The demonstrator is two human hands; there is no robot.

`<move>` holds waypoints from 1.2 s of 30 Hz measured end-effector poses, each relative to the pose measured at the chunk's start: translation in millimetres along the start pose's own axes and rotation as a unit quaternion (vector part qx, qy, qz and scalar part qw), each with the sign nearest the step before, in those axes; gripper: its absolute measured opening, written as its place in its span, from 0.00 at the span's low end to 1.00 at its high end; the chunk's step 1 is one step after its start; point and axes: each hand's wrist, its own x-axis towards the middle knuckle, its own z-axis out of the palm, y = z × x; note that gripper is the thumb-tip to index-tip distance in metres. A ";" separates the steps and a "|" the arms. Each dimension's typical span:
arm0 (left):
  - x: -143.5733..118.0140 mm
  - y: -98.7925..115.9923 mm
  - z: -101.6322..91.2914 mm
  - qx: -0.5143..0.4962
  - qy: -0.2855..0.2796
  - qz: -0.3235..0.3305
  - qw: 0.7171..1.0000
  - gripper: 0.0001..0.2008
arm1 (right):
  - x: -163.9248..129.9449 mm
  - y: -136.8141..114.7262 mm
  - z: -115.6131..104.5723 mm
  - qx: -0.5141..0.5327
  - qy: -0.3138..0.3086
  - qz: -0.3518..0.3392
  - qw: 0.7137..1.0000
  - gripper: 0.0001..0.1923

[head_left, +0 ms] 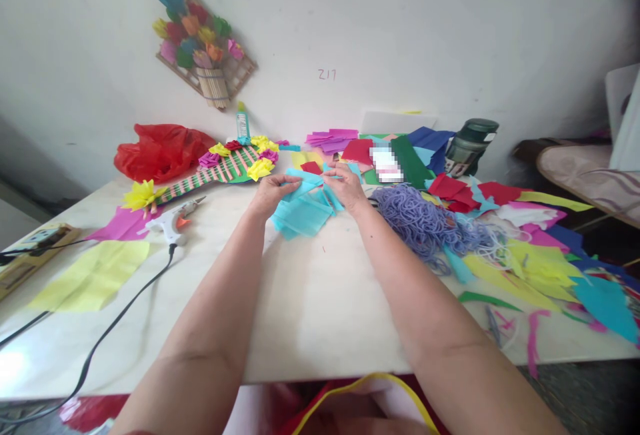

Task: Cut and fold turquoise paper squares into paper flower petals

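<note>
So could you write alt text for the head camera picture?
Two hands, left and right, hold turquoise paper over a white table. A glue gun lies left, purple yarn and coloured paper scraps right.

— How is the light?
— Bright, soft daylight; the table (pixel 310 301) looks washed out, with glare at its lower left corner. Shadows under the arms are faint.
— Sharpness?
— Fair in the middle, softer toward the edges, where lines bow outward. The top right corner darkens, and one patch among the papers is pixelated.
</note>
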 end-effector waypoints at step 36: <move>3.1 -1.8 5.9 0.001 0.020 0.057 0.998 0.18 | -5.4 -11.3 4.4 0.081 -0.039 0.100 0.991 0.19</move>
